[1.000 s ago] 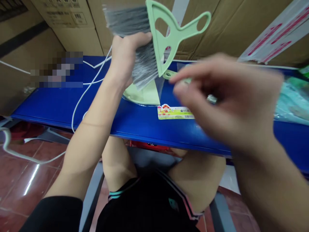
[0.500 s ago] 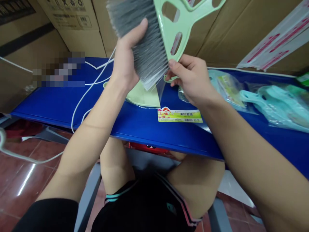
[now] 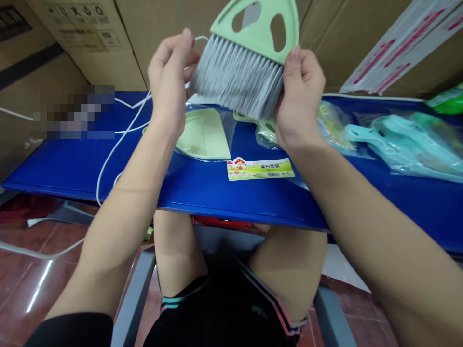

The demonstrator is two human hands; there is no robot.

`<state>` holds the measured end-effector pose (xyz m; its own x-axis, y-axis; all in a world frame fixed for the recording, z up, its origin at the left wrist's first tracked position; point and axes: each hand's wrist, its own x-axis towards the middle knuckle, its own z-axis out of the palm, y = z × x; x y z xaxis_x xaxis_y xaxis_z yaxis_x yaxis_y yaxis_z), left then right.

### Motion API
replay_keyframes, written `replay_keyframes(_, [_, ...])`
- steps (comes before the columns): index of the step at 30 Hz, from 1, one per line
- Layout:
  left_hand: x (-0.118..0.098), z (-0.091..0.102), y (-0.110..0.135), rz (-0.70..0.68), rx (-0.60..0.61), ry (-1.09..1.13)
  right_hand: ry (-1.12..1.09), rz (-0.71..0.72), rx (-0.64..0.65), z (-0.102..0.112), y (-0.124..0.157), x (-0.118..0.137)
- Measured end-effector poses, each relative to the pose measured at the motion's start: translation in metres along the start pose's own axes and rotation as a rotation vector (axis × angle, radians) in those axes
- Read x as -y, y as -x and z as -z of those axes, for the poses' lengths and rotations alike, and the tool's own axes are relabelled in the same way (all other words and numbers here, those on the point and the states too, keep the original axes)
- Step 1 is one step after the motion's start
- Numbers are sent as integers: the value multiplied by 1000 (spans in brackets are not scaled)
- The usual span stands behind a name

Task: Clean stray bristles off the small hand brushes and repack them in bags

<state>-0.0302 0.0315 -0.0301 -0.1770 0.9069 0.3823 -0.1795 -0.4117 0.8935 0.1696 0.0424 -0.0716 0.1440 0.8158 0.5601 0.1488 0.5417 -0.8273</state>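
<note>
Since the earlier frame, the hand brush (image 3: 238, 72) has swung from a steep tilt to nearly level, bristles down and pale green head up, and the left hand (image 3: 170, 82) and right hand (image 3: 300, 96) have shifted to either end of it.

Cardboard cartons (image 3: 202, 33): stacked behind the tabletop, with a plastic sheet with red print (image 3: 394, 53) lying against them at right.
Blue tabletop (image 3: 108, 168): long, running across the view above the person's knees.
Red tile floor (image 3: 36, 274): glossy, visible below at left.
Aqua dustpan-and-brush packs (image 3: 408, 144): in clear bags, at the right of the tabletop.
Hand brush: held in the air above the tabletop, grey bristles.
Hands: both partly closed, fingers curled; the left holds the brush's left end, the right its right end, thumb against the head.
Pale green dustpan (image 3: 204, 135): lying flat in a clear plastic sleeve, below the brush.
Printed label card (image 3: 260, 169): flat on the tabletop, just in front of the dustpan.
White cable (image 3: 119, 144): looping across the tabletop's left part and over its front edge.
</note>
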Motion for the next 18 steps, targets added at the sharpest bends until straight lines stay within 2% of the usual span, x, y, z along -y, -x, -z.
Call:
replay_keyframes(3, [-2, 2, -2, -28, 82, -100, 45, 167, -110, 0, 0, -1])
replay_keyframes(5, [-1, 2, -1, -39, 174, -180, 80, 215, -123, 0, 2, 0])
replay_keyframes(8, [3, 1, 2, -41, 267, -243, 72, 193, -73, -2, 6, 3])
replay_keyframes(11, [8, 2, 6, -21, 363, -180, 28, 171, -29, -6, 10, 11])
replay_keyframes(15, [16, 4, 5, 62, 472, -66, 120, 58, 18, -10, 17, 27])
replay_keyframes(18, [18, 7, 3, 100, 512, 12, 103, -39, 161, -9, 21, 34])
